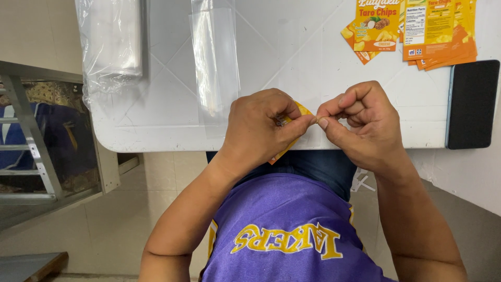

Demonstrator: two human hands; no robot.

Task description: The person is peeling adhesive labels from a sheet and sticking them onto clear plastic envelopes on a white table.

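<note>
Both hands pinched one orange label (297,112) at the table (292,52) edge: left hand (261,130) closed around it, right hand (360,117) nipping its corner. Peeling looked barely begun. Label stack (417,31) lay at one o'clock, clear bag (215,62) at eleven.

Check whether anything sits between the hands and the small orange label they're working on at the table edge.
Nothing visible does. The left hand and right hand already pinch the orange label directly between their fingertips at the near edge of the white table. The clear plastic bag lies flat behind the left hand, apart from the label.
</note>
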